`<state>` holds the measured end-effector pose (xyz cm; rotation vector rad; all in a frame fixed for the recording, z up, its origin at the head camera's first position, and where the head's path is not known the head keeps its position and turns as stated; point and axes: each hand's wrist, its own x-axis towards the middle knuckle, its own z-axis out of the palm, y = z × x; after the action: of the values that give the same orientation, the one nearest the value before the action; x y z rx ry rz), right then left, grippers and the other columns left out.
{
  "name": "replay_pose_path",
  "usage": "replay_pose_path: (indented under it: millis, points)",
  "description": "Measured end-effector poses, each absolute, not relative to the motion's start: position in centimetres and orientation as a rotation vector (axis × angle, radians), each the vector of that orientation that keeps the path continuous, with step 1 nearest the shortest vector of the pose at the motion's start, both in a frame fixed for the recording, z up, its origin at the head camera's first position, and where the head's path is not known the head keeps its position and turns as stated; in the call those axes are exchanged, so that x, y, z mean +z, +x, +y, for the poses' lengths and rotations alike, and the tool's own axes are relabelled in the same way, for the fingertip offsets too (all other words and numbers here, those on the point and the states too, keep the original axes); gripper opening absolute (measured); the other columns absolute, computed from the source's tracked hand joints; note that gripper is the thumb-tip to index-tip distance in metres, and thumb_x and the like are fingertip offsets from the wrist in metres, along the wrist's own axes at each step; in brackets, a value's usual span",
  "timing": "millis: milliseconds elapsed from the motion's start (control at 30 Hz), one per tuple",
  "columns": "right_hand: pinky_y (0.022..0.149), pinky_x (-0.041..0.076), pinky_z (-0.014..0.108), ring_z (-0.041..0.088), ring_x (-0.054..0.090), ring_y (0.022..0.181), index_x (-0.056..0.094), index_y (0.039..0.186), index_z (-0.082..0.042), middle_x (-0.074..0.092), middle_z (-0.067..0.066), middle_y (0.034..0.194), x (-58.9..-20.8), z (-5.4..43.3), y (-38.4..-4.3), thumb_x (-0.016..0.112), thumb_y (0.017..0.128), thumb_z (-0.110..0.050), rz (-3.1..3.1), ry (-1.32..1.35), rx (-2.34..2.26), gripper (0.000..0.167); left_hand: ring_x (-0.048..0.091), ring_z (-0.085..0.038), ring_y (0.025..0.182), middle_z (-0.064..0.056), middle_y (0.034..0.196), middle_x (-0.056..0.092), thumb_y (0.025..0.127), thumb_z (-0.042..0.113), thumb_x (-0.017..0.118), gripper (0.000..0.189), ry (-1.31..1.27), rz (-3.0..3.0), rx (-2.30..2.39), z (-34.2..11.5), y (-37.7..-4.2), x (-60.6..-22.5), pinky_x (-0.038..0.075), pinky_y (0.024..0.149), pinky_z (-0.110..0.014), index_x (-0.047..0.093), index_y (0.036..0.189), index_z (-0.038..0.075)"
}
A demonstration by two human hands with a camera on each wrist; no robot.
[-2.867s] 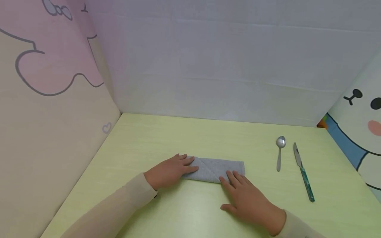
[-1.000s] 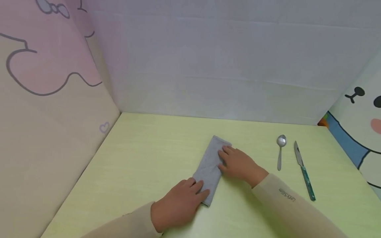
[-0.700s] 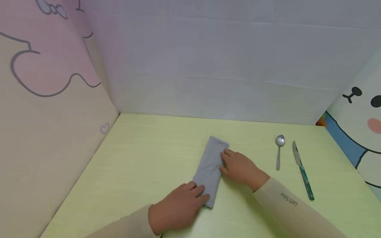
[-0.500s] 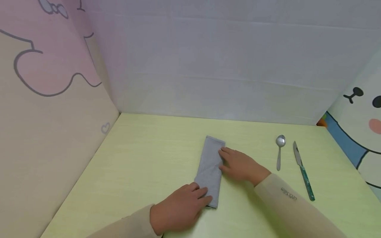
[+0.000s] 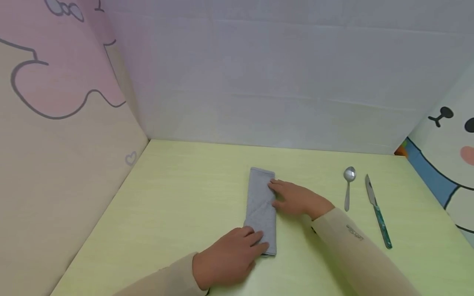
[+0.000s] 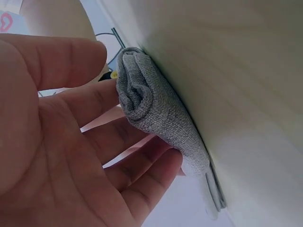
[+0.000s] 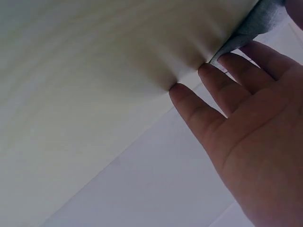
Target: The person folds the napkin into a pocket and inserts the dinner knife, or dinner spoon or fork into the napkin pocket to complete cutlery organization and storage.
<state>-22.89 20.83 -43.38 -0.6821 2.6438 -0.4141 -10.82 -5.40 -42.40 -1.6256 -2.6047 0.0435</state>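
Observation:
A folded grey cloth napkin (image 5: 261, 201) lies lengthwise on the table, pointing away from the person. At its near end the left hand (image 5: 237, 255) rests its fingers on the top layer. The left wrist view shows the napkin's rolled, layered end (image 6: 137, 90) against fairly straight fingers, with the thumb apart. On the napkin's right long edge, towards the far end, the right hand (image 5: 294, 197) touches with its fingertips. Seen from the right wrist, the hand (image 7: 260, 137) has extended fingers, some on the tabletop and others at the grey cloth.
On the right of the pale yellow-green table (image 5: 185, 185) lie a metal spoon (image 5: 349, 176) and a knife with a green handle (image 5: 381, 224). A white panel (image 5: 259, 82) stands at the back, with printed panels at both sides.
The napkin, which lay crosswise, has turned lengthwise, then swung from a rightward slant to nearly straight. Both hands moved with it. The spoon and knife have stayed put.

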Motion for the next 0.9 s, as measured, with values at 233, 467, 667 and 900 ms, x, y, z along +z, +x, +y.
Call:
replay_pose_path:
  millis: [233, 467, 667, 900]
  points:
    - [0.120, 0.025, 0.054, 0.036, 0.021, 0.154, 0.034, 0.160, -0.005, 0.027, 0.014, 0.167, -43.15, 20.31, -23.44, 0.058, 0.105, -0.027, 2.586, -0.651, -0.455, 0.065, 0.053, -0.017, 0.126, -0.001, 0.143, 0.059, 0.098, 0.036, 0.067, 0.046, -1.596, -2.609, 0.174, -4.79, -10.21, -42.52, 0.042, 0.104, -0.027, 0.062, 0.141, 0.020]
    - [0.120, 0.025, 0.054, 0.037, 0.023, 0.153, 0.034, 0.160, -0.004, 0.028, 0.015, 0.166, -42.88, 20.15, -23.62, 0.059, 0.105, -0.025, 2.581, -0.649, -0.449, 0.064, 0.056, -0.015, 0.120, 0.001, 0.139, 0.062, 0.096, 0.033, 0.070, 0.042, -1.575, -2.561, 0.134, -5.08, -10.64, -42.77, 0.045, 0.100, -0.026, 0.065, 0.136, 0.023]
    - [0.120, 0.026, 0.054, 0.038, 0.025, 0.152, 0.037, 0.158, -0.002, 0.031, 0.017, 0.165, -42.91, 20.00, -23.53, 0.060, 0.104, -0.025, 2.604, -0.648, -0.461, 0.064, 0.058, -0.016, 0.114, 0.000, 0.134, 0.065, 0.095, 0.028, 0.069, 0.037, -1.569, -2.501, 0.073, -5.25, -10.81, -42.70, 0.047, 0.096, -0.026, 0.068, 0.132, 0.022]
    - [0.118, 0.028, 0.055, 0.040, 0.029, 0.150, 0.039, 0.157, 0.000, 0.033, 0.021, 0.163, -42.49, 20.27, -22.85, 0.060, 0.104, -0.027, 2.625, -0.627, -0.488, 0.063, 0.058, -0.017, 0.118, -0.001, 0.136, 0.064, 0.097, 0.027, 0.066, 0.039, -1.595, -2.544, 0.088, -5.11, -10.89, -42.58, 0.047, 0.099, -0.027, 0.066, 0.135, 0.022]
